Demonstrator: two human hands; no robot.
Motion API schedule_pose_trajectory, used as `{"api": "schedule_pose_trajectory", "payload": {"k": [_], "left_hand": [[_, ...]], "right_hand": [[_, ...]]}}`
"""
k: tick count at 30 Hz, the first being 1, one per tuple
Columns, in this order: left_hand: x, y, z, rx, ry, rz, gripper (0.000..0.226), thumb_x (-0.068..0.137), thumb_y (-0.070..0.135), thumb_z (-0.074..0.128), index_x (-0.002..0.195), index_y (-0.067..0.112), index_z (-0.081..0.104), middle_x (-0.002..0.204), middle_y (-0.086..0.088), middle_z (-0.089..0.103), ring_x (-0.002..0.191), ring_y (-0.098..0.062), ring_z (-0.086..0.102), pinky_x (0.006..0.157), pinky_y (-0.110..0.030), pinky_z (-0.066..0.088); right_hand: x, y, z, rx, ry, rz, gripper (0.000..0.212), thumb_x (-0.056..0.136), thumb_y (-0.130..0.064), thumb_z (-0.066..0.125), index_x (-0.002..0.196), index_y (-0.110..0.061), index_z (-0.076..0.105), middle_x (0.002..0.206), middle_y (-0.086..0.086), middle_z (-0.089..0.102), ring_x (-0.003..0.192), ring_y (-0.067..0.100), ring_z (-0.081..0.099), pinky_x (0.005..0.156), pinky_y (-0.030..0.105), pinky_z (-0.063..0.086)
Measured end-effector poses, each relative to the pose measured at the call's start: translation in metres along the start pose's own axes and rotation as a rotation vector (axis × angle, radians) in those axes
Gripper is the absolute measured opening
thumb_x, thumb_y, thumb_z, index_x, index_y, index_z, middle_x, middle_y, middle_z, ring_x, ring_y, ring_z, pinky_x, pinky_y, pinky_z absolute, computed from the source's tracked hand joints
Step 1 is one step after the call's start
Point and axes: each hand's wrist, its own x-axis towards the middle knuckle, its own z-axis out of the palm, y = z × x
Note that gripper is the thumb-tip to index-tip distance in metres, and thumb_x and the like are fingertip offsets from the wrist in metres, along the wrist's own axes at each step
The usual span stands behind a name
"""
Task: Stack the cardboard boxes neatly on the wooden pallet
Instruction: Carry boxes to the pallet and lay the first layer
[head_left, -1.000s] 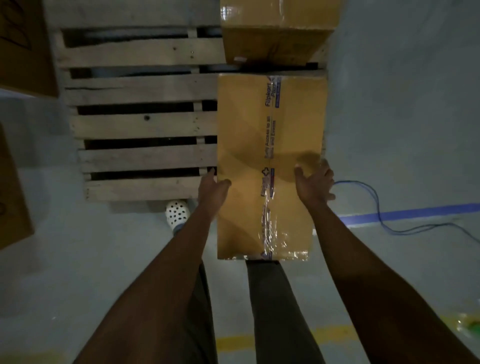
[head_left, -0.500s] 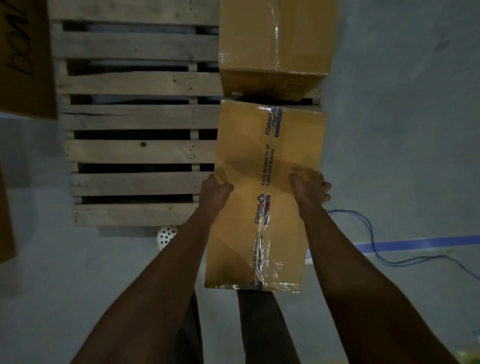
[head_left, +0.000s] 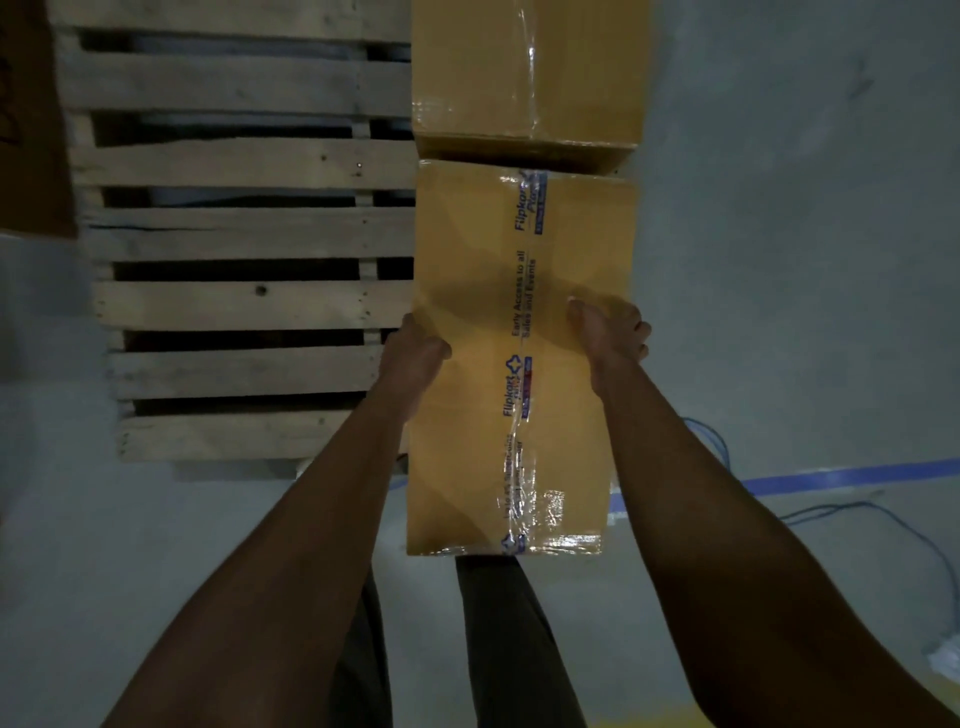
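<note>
Boxes: two, perhaps three; one pallet.

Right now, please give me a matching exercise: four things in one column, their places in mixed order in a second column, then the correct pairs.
Things:
1. printed-tape box
2. far box
3. wooden pallet
4. blue line

Places:
A. on the floor, at the right
B. between the left hand and the right hand, which grip its sides
C. lying on the floor, under the far box
D. on the pallet's far right part

Pairs: 1-B, 2-D, 3-C, 4-A.
</note>
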Motion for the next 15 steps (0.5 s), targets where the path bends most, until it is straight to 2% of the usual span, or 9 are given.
{"api": "schedule_pose_trajectory", "payload": {"k": [3, 6, 7, 8, 10, 13, 15], "left_hand": [[0.009, 0.012, -0.001, -0.019, -0.014, 0.01, 0.073, 0.066, 0.018, 0.06, 0.139, 0.016, 0.055, 0.125, -0.007, 0.064, 0.108, -0.028, 0.062, 0.094, -0.045, 0.056], [0.019, 0.017, -0.001, 0.009, -0.016, 0.016, 0.056, 0.084, 0.008, 0.062, 0.139, 0.013, 0.052, 0.122, -0.004, 0.06, 0.098, -0.022, 0.059, 0.076, -0.029, 0.05], [0.022, 0.017, -0.002, 0.001, -0.019, 0.004, 0.056, 0.085, 0.007, 0.061, 0.14, 0.013, 0.05, 0.124, -0.005, 0.06, 0.101, -0.023, 0.059, 0.078, -0.031, 0.052], [0.026, 0.016, -0.003, -0.023, -0.026, -0.015, 0.061, 0.083, 0.009, 0.063, 0.143, 0.013, 0.049, 0.129, -0.008, 0.06, 0.108, -0.027, 0.06, 0.087, -0.038, 0.055], [0.031, 0.015, -0.005, -0.054, -0.034, -0.057, 0.08, 0.073, 0.017, 0.066, 0.15, 0.016, 0.044, 0.136, -0.01, 0.059, 0.117, -0.032, 0.06, 0.1, -0.048, 0.054], [0.044, 0.01, -0.004, -0.075, -0.044, -0.082, 0.102, 0.057, 0.023, 0.065, 0.155, 0.017, 0.038, 0.14, -0.011, 0.057, 0.119, -0.033, 0.06, 0.1, -0.052, 0.054], [0.044, 0.011, 0.0, -0.019, -0.03, -0.096, 0.104, 0.056, 0.024, 0.067, 0.155, 0.015, 0.035, 0.145, -0.013, 0.054, 0.121, -0.035, 0.059, 0.1, -0.052, 0.054]], "right_hand": [[0.009, -0.014, -0.005, 0.003, -0.014, 0.006, 0.098, 0.082, -0.067, 0.064, 0.158, -0.017, 0.026, 0.157, 0.005, 0.028, 0.141, 0.033, 0.03, 0.114, 0.054, 0.029], [0.013, -0.024, -0.01, 0.044, -0.043, -0.03, 0.095, 0.086, -0.062, 0.065, 0.159, -0.016, 0.025, 0.158, 0.007, 0.026, 0.143, 0.033, 0.029, 0.111, 0.047, 0.031], [0.013, -0.026, -0.01, 0.054, -0.05, -0.039, 0.096, 0.087, -0.062, 0.065, 0.16, -0.017, 0.023, 0.159, 0.006, 0.025, 0.144, 0.032, 0.027, 0.112, 0.047, 0.03], [0.014, -0.028, -0.01, 0.062, -0.054, -0.04, 0.097, 0.087, -0.062, 0.066, 0.161, -0.017, 0.021, 0.16, 0.005, 0.023, 0.145, 0.032, 0.026, 0.113, 0.048, 0.03], [0.015, -0.031, -0.008, 0.075, -0.052, -0.035, 0.1, 0.085, -0.065, 0.065, 0.161, -0.018, 0.02, 0.16, 0.005, 0.023, 0.144, 0.032, 0.026, 0.113, 0.049, 0.03], [0.017, -0.03, -0.004, 0.074, -0.04, -0.046, 0.099, 0.083, -0.067, 0.065, 0.159, -0.018, 0.025, 0.157, 0.005, 0.026, 0.14, 0.033, 0.03, 0.11, 0.048, 0.032], [0.016, -0.028, -0.002, 0.067, -0.031, -0.053, 0.099, 0.083, -0.066, 0.065, 0.159, -0.018, 0.024, 0.157, 0.005, 0.026, 0.14, 0.033, 0.03, 0.11, 0.049, 0.032]]}}
